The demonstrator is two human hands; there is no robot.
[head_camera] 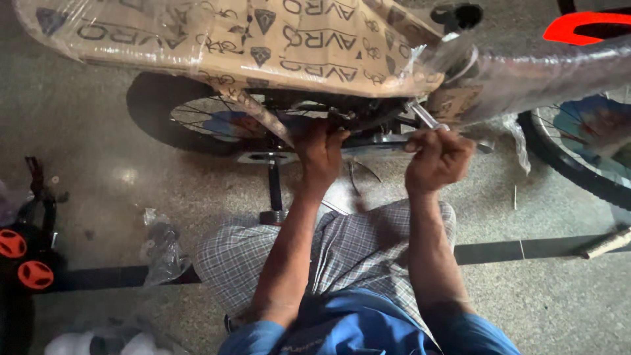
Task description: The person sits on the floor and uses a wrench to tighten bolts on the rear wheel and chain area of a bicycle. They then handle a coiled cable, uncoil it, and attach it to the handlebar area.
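My right hand (437,158) has its grip pinched tight on a metal wrench (426,117), angled up under the cardboard-wrapped bicycle frame (263,39). My left hand (320,152) reaches into the chain area by the rear wheel (190,118); its grip is hidden, can't tell. A plastic bag (161,246) lies on the floor (559,296).

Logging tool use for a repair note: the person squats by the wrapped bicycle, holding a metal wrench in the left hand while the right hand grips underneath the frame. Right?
Not quite: the head view shows the wrench in the right hand; the left hand grips underneath the wrapped bicycle.
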